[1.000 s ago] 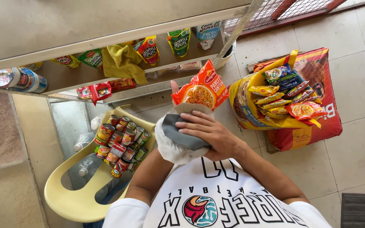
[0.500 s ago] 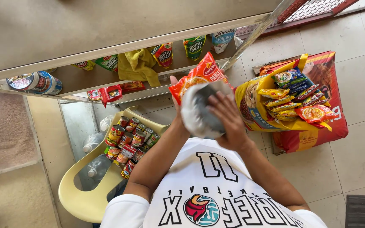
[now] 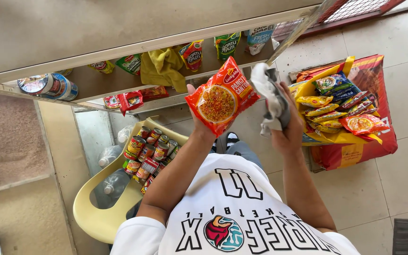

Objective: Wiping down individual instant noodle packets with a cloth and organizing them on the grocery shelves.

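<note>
Below the shelf (image 3: 119, 85), left hand (image 3: 199, 123) grips a noodle packet (image 3: 221, 96); right hand (image 3: 286, 127) — closed round a cloth (image 3: 270, 89).

Orange-red noodle packet (image 3: 222, 97) in my left hand (image 3: 199, 123). Red, green and white sachets (image 3: 192, 54) along the shelf (image 3: 95, 85), blue-labelled can (image 3: 48, 86) at its left end. Labelled cans (image 3: 149, 148) on yellow chair (image 3: 100, 212). Yellow and blue packets (image 3: 336, 106) in red sack (image 3: 378, 75) to my right.

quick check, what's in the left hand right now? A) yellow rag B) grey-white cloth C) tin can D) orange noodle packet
D: the left hand grips the orange noodle packet by its lower edge, while the right hand holds the grey-white cloth.
</note>
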